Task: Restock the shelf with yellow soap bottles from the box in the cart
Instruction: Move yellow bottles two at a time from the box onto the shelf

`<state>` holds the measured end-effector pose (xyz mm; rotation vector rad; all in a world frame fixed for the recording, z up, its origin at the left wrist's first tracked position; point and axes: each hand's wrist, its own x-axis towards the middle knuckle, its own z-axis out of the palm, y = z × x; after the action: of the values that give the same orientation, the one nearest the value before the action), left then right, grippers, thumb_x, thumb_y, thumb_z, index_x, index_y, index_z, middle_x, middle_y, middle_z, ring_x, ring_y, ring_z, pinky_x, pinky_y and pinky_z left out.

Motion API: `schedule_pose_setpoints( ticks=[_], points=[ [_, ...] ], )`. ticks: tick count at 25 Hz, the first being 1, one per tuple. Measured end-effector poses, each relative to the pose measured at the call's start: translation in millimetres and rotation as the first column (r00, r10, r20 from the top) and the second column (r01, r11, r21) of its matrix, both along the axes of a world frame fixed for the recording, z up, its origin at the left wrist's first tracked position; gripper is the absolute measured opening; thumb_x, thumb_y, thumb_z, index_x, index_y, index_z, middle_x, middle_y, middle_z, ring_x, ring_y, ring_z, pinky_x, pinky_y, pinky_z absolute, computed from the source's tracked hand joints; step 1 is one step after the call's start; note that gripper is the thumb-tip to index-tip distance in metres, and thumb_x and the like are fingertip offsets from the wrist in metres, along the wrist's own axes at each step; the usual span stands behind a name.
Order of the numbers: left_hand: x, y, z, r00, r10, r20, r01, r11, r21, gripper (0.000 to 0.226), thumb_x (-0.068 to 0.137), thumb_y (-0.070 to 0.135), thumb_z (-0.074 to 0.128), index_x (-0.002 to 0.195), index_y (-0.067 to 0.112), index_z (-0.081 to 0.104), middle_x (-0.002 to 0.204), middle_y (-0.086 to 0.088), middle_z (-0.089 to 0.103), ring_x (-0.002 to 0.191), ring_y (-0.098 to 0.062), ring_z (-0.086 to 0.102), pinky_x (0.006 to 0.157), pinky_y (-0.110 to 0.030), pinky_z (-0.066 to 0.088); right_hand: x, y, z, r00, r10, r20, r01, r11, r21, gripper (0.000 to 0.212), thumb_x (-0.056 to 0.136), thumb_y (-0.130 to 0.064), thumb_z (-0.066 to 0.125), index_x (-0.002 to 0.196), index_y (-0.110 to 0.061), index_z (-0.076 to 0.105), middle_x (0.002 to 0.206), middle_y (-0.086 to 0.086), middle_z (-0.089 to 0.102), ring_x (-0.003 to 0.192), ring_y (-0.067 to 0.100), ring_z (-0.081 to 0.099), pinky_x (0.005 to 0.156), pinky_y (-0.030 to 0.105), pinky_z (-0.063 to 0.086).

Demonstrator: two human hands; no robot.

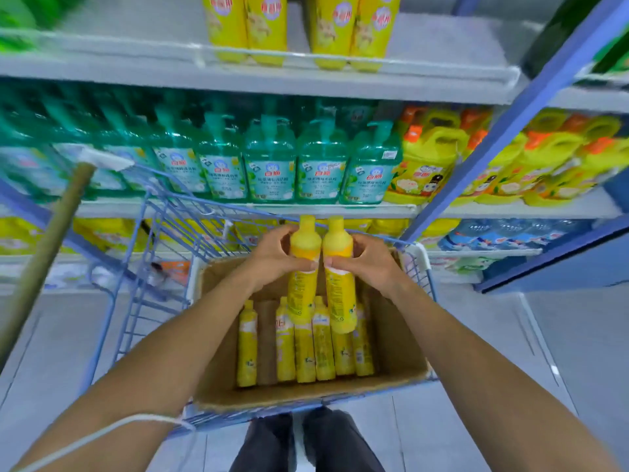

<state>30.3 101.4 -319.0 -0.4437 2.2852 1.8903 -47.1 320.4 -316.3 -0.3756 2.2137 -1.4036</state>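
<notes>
Shelving [306, 210] packed with green and yellow soap rises ahead, and over the box [218, 335] in the cart [160, 212] two come up at once: left hand [272, 257] wrapped round the left bottle [303, 294], right hand [369, 264] wrapped round the right bottle [340, 301], the pair touching side by side. More bottles [323, 349] lie in the box below. Best play, I'd say: hold both upright, grip firm, clear the cart rim, then head for the bare stretch of the top shelf [136, 51].
</notes>
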Motion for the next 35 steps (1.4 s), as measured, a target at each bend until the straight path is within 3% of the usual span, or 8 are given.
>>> schedule_pose_setpoints(
  ticks=[3, 6, 10, 14, 20, 27, 30, 35],
  points=[
    [-18.6, -3.4, 89.7, 0.99, -0.01, -0.142, 0.005, 0.999, -0.033, 0.069, 0.062, 0.015, 0.096, 0.122, 0.009, 0.063, 0.112, -0.007, 0.074, 0.101, -0.02, 0.072, 0.089, -0.038, 0.059, -12.9, -1.2, 88.5, 0.991, -0.026, -0.133, 0.013, 0.995, -0.101, 0.037, 0.072, -0.033, 0.092, 0.099, -0.015, 0.076, 0.094, 0.0, 0.079, 0.086, 0.015, 0.074, 0.078, 0.035, 0.059],
    [-32.7, 1.8, 172.1, 0.961, -0.044, -0.272, 0.021, 0.996, -0.087, 0.06, 0.065, 0.003, 0.092, 0.117, 0.005, 0.063, 0.105, -0.009, 0.074, 0.087, -0.01, 0.072, 0.077, -0.027, 0.059, -24.3, 2.1, 162.5, 0.972, -0.059, -0.227, 0.011, 0.978, -0.206, 0.036, 0.076, -0.016, 0.09, 0.106, -0.004, 0.073, 0.091, 0.001, 0.077, 0.077, 0.003, 0.068, 0.07, 0.021, 0.054],
    [-57.8, 18.5, 248.8, 0.901, -0.01, -0.433, -0.038, 0.994, -0.101, 0.061, 0.062, 0.0, 0.092, 0.117, 0.006, 0.065, 0.103, -0.009, 0.076, 0.083, -0.009, 0.072, 0.074, -0.025, 0.059, -49.0, 8.3, 231.5, 0.942, -0.115, -0.315, -0.006, 0.933, -0.359, 0.033, 0.077, -0.007, 0.086, 0.106, 0.002, 0.074, 0.1, 0.009, 0.078, 0.085, 0.008, 0.068, 0.077, 0.024, 0.058],
    [-92.9, 42.6, 297.6, 0.839, 0.083, -0.538, -0.113, 0.993, -0.024, 0.049, 0.066, 0.0, 0.09, 0.105, 0.018, 0.068, 0.094, -0.001, 0.076, 0.075, -0.003, 0.07, 0.069, -0.021, 0.056, -92.9, 18.3, 280.3, 0.905, -0.178, -0.386, -0.011, 0.898, -0.439, 0.024, 0.077, -0.017, 0.088, 0.097, -0.011, 0.077, 0.101, 0.016, 0.078, 0.087, 0.014, 0.067, 0.085, 0.041, 0.058],
    [-177.4, 86.0, 358.3, 0.719, 0.217, -0.66, -0.243, 0.969, 0.055, 0.057, 0.064, 0.005, 0.092, 0.111, 0.022, 0.064, 0.1, 0.0, 0.071, 0.081, -0.009, 0.07, 0.07, -0.024, 0.058, -182.4, 41.8, 348.4, 0.854, -0.218, -0.472, -0.052, 0.868, -0.495, 0.028, 0.081, -0.014, 0.085, 0.104, -0.002, 0.074, 0.1, 0.015, 0.078, 0.085, 0.012, 0.067, 0.083, 0.034, 0.057],
    [-269.0, 116.2, 365.3, 0.699, 0.231, -0.677, -0.306, 0.952, 0.008, 0.061, 0.069, 0.005, 0.089, 0.119, 0.008, 0.053, 0.1, -0.001, 0.069, 0.081, -0.007, 0.066, 0.07, -0.02, 0.054, -278.9, 61.2, 353.3, 0.839, -0.22, -0.498, -0.064, 0.869, -0.491, 0.04, 0.078, -0.031, 0.087, 0.111, -0.015, 0.072, 0.105, 0.006, 0.077, 0.104, 0.03, 0.072, 0.092, 0.049, 0.059],
    [-294.0, 121.0, 345.0, 0.693, 0.268, -0.669, -0.368, 0.93, -0.008, 0.064, 0.064, 0.023, 0.09, 0.116, 0.019, 0.054, 0.105, -0.002, 0.069, 0.093, -0.016, 0.07, 0.079, -0.033, 0.058, -298.9, 57.4, 334.3, 0.85, -0.225, -0.477, -0.046, 0.87, -0.491, 0.048, 0.071, -0.044, 0.086, 0.11, -0.02, 0.072, 0.102, 0.004, 0.077, 0.098, 0.025, 0.073, 0.09, 0.054, 0.058],
    [-307.2, 121.0, 313.1, 0.709, 0.258, -0.656, -0.343, 0.939, -0.001, 0.061, 0.075, 0.016, 0.088, 0.124, 0.021, 0.054, 0.116, 0.002, 0.068, 0.105, -0.008, 0.067, 0.083, -0.018, 0.054, -301.2, 59.7, 300.4, 0.878, -0.24, -0.415, -0.047, 0.819, -0.572, 0.039, 0.083, -0.019, 0.083, 0.118, -0.013, 0.068, 0.108, 0.003, 0.077, 0.103, 0.019, 0.073, 0.087, 0.037, 0.06]
  ],
)
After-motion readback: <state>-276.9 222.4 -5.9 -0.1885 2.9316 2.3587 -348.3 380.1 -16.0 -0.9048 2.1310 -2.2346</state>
